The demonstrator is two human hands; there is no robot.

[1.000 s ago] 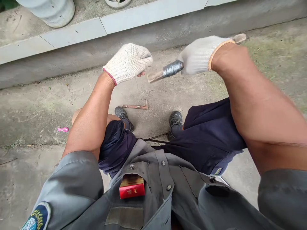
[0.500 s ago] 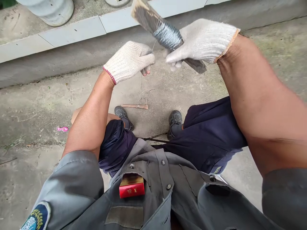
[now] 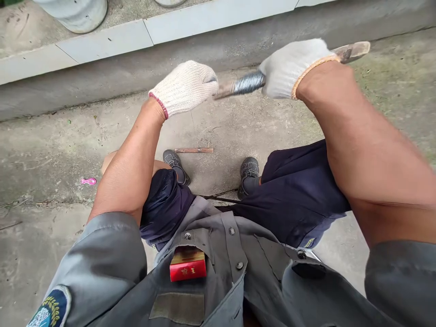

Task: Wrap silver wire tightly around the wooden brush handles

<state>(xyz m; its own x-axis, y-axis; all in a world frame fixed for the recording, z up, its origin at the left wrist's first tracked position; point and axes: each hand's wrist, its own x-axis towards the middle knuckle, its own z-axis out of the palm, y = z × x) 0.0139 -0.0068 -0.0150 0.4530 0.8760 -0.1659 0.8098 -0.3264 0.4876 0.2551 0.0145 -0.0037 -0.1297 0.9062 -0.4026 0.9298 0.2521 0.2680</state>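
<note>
Both hands wear white knitted gloves. My right hand (image 3: 294, 68) is wrapped around a flat wooden stick (image 3: 354, 51), whose far end sticks out past the wrist. Thin silvery wire (image 3: 250, 83) is wound in a thick band around the stick, between the two hands. My left hand (image 3: 185, 86) is closed at the stick's other end, its fingertips hidden; whether it touches the wood I cannot tell. Below it a faint strand (image 3: 191, 119) runs downward. A smaller wooden piece (image 3: 194, 150) appears near my left shoe; I cannot tell whether it hangs or lies there.
A low concrete ledge with pale tiles (image 3: 218, 20) runs along the front, with a white bucket-like container (image 3: 80, 13) on it. A pink object (image 3: 88, 181) lies on the concrete floor at left. My shoes (image 3: 250, 169) stand apart. A red box (image 3: 188, 270) sits in the shirt pocket.
The wire-wound stick has turned from steeply slanted to nearly level, and its left end has come down to my left hand. My right hand has rolled over. The small wooden piece has shifted slightly.
</note>
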